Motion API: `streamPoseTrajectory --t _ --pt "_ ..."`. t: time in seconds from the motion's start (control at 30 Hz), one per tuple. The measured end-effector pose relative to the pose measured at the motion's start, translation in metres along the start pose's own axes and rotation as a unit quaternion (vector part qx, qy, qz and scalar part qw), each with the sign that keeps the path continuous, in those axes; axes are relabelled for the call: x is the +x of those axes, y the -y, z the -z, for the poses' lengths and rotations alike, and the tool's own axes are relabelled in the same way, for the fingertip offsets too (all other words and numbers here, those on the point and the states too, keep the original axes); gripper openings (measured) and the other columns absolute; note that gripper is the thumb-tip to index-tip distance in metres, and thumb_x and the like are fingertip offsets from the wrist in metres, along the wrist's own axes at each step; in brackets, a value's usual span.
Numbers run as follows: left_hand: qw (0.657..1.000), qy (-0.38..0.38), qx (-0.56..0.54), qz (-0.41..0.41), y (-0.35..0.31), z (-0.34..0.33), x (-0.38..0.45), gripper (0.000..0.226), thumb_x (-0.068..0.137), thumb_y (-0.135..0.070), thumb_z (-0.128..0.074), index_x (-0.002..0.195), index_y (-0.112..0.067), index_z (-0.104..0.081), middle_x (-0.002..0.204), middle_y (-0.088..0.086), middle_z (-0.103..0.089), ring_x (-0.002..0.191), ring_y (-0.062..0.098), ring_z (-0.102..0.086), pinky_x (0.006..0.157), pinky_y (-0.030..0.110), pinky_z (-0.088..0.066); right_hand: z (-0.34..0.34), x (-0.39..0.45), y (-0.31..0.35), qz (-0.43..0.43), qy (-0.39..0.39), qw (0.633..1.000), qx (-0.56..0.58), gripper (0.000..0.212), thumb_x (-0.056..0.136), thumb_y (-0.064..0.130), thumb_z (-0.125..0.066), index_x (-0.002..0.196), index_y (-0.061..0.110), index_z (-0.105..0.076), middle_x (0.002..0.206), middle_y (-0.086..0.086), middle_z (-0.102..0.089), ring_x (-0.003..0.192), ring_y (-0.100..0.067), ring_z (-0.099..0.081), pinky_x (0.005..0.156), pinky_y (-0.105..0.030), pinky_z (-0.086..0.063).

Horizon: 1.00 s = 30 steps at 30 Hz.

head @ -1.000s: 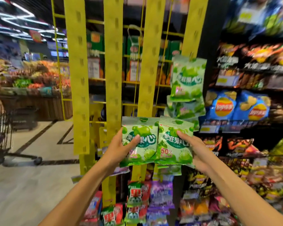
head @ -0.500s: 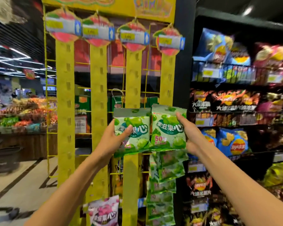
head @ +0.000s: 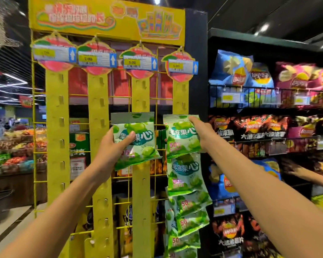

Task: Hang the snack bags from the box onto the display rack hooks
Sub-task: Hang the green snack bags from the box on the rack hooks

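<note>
A yellow display rack (head: 98,112) with several vertical hook strips fills the middle of the view. My left hand (head: 113,146) grips a green snack bag (head: 138,138), held in front of the third strip (head: 141,185). My right hand (head: 201,133) grips a second green snack bag (head: 181,136) by its top right corner, against the fourth strip (head: 180,97). Below that bag, several identical green bags (head: 186,198) hang in a column down the fourth strip. The box is not in view.
Dark shelves (head: 268,108) of chip bags stand to the right of the rack. Another person's arm (head: 306,175) reaches in at the right edge. Price tags (head: 138,63) hang along the rack's top. Produce stands (head: 11,146) sit far left.
The view has tilted upward, so the rack's header and price tags now show. Both hands have risen with their bags, and the two bags have moved apart, the right one onto the fourth strip.
</note>
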<state>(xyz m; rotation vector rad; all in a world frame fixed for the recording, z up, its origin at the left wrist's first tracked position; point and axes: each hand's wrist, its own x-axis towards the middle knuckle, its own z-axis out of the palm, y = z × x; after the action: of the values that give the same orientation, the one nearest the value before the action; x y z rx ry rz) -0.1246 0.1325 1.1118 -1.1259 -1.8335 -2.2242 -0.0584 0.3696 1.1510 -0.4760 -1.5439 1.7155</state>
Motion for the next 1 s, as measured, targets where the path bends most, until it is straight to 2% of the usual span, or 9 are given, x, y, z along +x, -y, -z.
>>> streamPoseTrajectory --t 0.17,0.3,0.43,0.53,0.67,0.73,0.8,0.9,1.0 --pt "0.999 -0.014 -0.045 0.027 0.001 -0.005 0.002 0.012 0.090 -0.019 -0.059 0.101 -0.020 -0.056 0.095 0.006 -0.070 0.076 0.019 -0.070 0.050 0.026 -0.055 0.001 -0.004 -0.013 -0.027 -0.009 1.000 -0.007 0.058 0.077 0.032 -0.067 0.123 0.001 -0.050 0.114 -0.017 -0.063 0.093 -0.032 -0.066 0.081 -0.049 -0.055" --pt "0.995 -0.022 -0.077 0.063 -0.002 -0.013 0.004 0.005 0.089 -0.018 -0.059 0.090 -0.019 -0.054 0.086 0.007 -0.068 0.064 0.017 -0.066 0.045 0.023 -0.052 0.008 -0.005 -0.028 -0.048 -0.001 0.999 -0.024 0.081 0.068 0.046 -0.068 0.133 0.005 -0.043 0.128 -0.016 -0.056 0.108 -0.034 -0.059 0.089 -0.053 -0.051" --pt "0.988 -0.008 -0.101 0.119 -0.006 -0.023 0.006 0.015 0.090 -0.030 -0.057 0.094 -0.016 -0.057 0.084 0.007 -0.070 0.062 0.018 -0.068 0.052 0.026 -0.056 0.009 -0.016 -0.028 -0.026 -0.006 0.997 -0.068 0.075 0.083 0.048 -0.060 0.139 0.004 -0.037 0.138 -0.011 -0.046 0.121 -0.033 -0.049 0.099 -0.043 -0.044" --pt "0.981 -0.002 -0.119 0.150 -0.010 -0.036 0.007 0.029 0.091 -0.045 -0.052 0.085 -0.017 -0.060 0.062 0.003 -0.072 0.048 0.016 -0.067 0.045 0.025 -0.056 0.014 -0.019 -0.030 0.016 -0.033 0.984 -0.173 0.073 0.089 0.052 -0.049 0.139 0.001 -0.037 0.132 -0.017 -0.046 0.117 -0.031 -0.048 0.091 -0.036 -0.040" --pt "0.971 0.005 -0.137 0.196 -0.017 -0.056 0.013 0.040 0.087 -0.054 -0.053 0.089 -0.015 -0.062 0.064 0.007 -0.072 0.049 0.020 -0.068 0.043 0.028 -0.055 0.022 -0.032 -0.018 0.061 -0.027 0.924 -0.376 0.060 0.093 0.055 -0.033 0.113 0.003 -0.054 0.117 -0.018 -0.055 0.102 -0.032 -0.053 0.083 -0.038 -0.041" --pt "0.970 0.001 -0.129 0.205 -0.020 -0.067 0.019 0.042 0.085 -0.055 -0.055 0.094 -0.015 -0.063 0.072 0.008 -0.072 0.054 0.022 -0.068 0.048 0.031 -0.057 0.029 -0.038 -0.011 0.080 -0.032 0.867 -0.491 0.060 0.093 0.059 -0.025 0.088 0.007 -0.053 0.099 -0.014 -0.056 0.088 -0.029 -0.055 0.079 -0.037 -0.043" --pt "0.973 -0.010 -0.117 0.198 -0.021 -0.078 0.026 0.045 0.084 -0.058 -0.055 0.096 -0.015 -0.063 0.080 0.009 -0.073 0.065 0.024 -0.070 0.060 0.036 -0.059 0.036 -0.041 -0.002 0.125 -0.080 0.800 -0.582 0.065 0.092 0.062 -0.022 0.085 0.008 -0.058 0.094 -0.012 -0.062 0.086 -0.029 -0.061 0.079 -0.038 -0.046" --pt "0.979 -0.040 -0.080 0.181 -0.025 -0.095 0.035 0.070 0.072 -0.070 -0.058 0.110 -0.011 -0.062 0.102 0.012 -0.071 0.094 0.031 -0.068 0.082 0.044 -0.054 0.050 -0.035 0.023 0.253 -0.138 0.769 -0.571 0.049 0.095 0.051 -0.033 0.075 0.012 -0.056 0.081 -0.009 -0.061 0.085 -0.032 -0.063 0.070 -0.033 -0.045" --pt "0.985 -0.073 -0.033 0.151 -0.030 -0.113 0.047 0.073 0.074 -0.067 -0.058 0.109 -0.004 -0.053 0.096 0.009 -0.064 0.087 0.026 -0.060 0.076 0.041 -0.052 0.055 -0.020 0.057 0.391 -0.099 0.758 -0.513 0.030 0.097 0.036 -0.040 0.090 0.014 -0.060 0.088 -0.006 -0.063 0.089 -0.030 -0.059 0.072 -0.037 -0.046"
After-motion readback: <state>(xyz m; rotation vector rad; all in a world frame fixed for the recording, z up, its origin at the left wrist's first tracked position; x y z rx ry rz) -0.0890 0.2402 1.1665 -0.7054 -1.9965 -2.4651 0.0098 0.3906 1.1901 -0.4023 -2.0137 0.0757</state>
